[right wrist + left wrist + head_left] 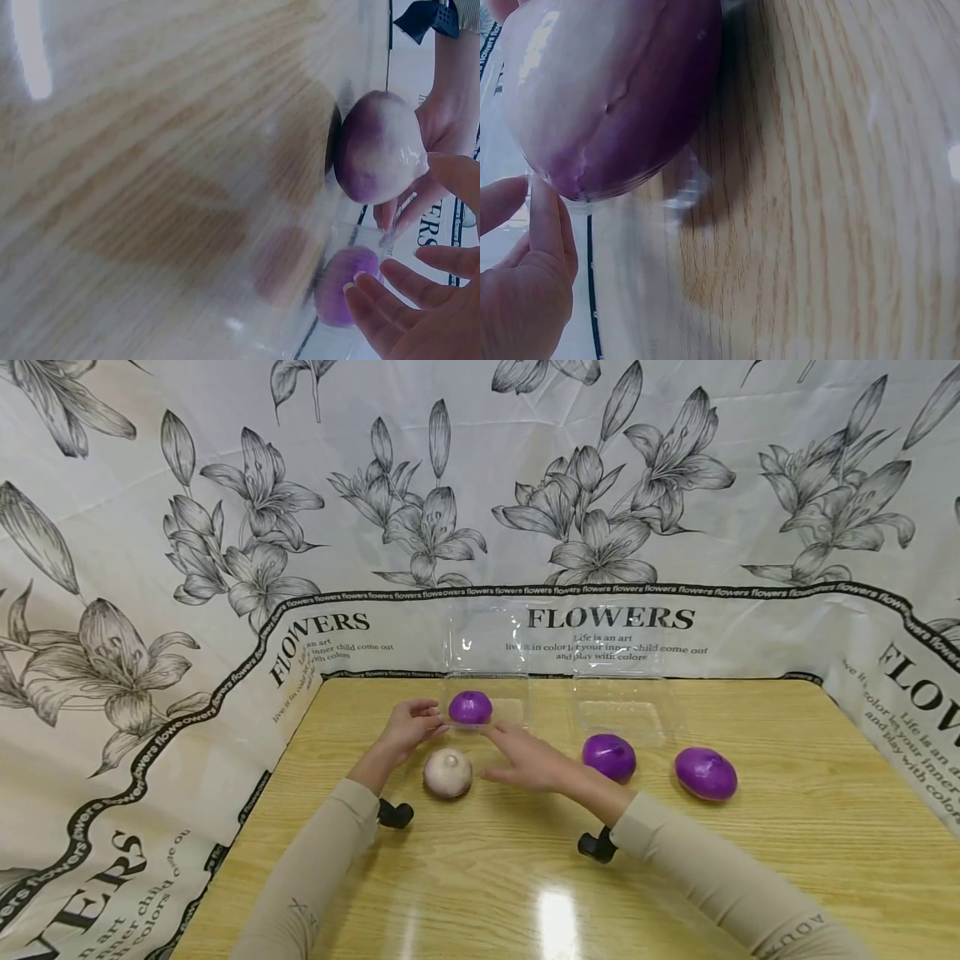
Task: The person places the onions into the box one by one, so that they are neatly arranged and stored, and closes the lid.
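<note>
My right hand (528,758): fingers spread by the clamshell box (512,707). Left hand (405,728): fingers at its left edge (pinching? cannot tell). Purple onion (470,707) inside; whitish onion (447,775) nearer.

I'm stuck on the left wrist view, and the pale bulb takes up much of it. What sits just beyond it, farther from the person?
Observer: A purple bulb, inside the left box; the head view shows it.

Operator: Good, that's hidden from me. Any other bulbs on the table?

Observer: Yes, off to the right on the table: a second purple bulb, and farther right a third purple bulb.
</note>
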Motion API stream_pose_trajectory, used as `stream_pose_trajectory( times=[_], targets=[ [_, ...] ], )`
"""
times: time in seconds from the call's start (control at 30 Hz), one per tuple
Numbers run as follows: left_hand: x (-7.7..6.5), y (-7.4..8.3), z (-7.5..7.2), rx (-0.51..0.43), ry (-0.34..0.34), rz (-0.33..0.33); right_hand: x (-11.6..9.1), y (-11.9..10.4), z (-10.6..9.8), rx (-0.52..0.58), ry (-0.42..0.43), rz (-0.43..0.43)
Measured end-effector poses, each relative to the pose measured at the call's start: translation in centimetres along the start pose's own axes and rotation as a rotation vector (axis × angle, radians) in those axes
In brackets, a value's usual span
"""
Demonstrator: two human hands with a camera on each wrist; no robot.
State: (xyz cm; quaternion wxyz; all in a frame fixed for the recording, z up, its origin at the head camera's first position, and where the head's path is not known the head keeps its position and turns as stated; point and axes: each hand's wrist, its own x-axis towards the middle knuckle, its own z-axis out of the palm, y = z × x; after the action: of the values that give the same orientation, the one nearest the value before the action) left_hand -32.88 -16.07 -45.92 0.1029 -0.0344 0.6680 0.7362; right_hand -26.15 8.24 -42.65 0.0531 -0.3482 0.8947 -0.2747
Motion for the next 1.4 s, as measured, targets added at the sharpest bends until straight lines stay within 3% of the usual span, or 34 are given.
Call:
stream_pose_trajectory(
  times=[0.6, 0.97, 1.4],
  targets=[
    [0.1, -0.2, 0.1, 0.007, -0.001, 0.004, 1.5, -0.6, 3.4, 0.229, 0.002, 0.008],
    [0.0, 0.0, 0.1, 0.021, -0.002, 0.009, 2.7, -0.4, 4.2, 0.249, -0.014, 0.032],
    [-0.1, 0.1, 0.0, 0.015, 0.006, 0.009, 3.3, -0.8, 4.8, 0.181, -0.006, 0.055]
  ],
)
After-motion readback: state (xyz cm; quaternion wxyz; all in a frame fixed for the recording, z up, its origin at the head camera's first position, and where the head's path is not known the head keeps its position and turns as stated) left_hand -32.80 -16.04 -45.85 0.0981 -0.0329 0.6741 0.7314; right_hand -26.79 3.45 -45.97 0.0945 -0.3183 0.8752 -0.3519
